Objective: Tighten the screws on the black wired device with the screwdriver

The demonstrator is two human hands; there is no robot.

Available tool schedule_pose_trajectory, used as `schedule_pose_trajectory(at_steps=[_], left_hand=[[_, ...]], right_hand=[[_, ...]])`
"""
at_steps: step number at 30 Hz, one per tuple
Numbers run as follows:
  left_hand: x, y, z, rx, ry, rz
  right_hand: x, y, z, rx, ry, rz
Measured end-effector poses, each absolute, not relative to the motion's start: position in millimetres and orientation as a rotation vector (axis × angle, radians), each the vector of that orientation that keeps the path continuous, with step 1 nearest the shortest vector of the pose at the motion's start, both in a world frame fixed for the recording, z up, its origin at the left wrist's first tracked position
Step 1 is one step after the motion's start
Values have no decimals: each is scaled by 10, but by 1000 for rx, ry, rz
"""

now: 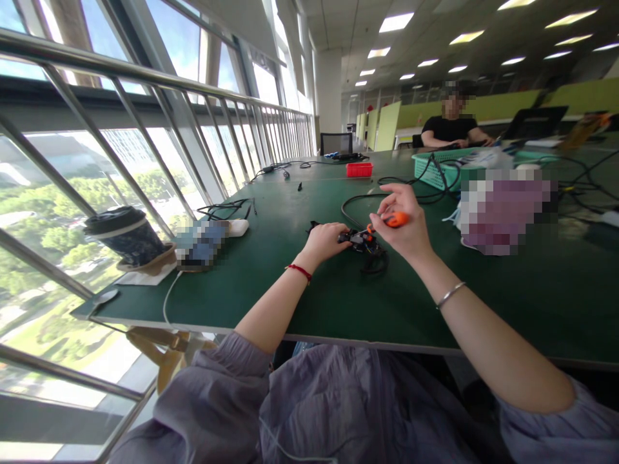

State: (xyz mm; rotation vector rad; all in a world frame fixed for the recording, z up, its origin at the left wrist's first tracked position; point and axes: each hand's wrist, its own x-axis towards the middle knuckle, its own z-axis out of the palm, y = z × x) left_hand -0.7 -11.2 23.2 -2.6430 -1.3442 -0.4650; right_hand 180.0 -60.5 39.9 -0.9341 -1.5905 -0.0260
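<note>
The left hand (325, 242) pinches a black device (358, 241) on the table (387, 316); the right hand (411, 233) pinches an orange screwdriver (397, 220) angled toward it.

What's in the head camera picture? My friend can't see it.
A right hand holds an orange-handled tool pointed at a small dark gadget, which the left hand holds on a green table. A red box sits beyond them.

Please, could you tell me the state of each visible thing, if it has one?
Black device: held by left hand
Orange-handled screwdriver: gripped in right hand
Cup: lid on
Green basket: open, loaded
Red container: standing on table
Ceiling lights: lit
</note>
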Motion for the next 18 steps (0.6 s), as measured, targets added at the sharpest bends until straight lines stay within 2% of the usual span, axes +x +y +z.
schedule_pose_trajectory(at_steps=[8,18], left_hand=[[-9,-104,225,-2647,-1333,-459],[-9,-121,240,-2651,-1339,-459]], right_hand=[[1771,-687,449,-1072,-1610,-60],[1793,-615,405,-930,-1578,-77]])
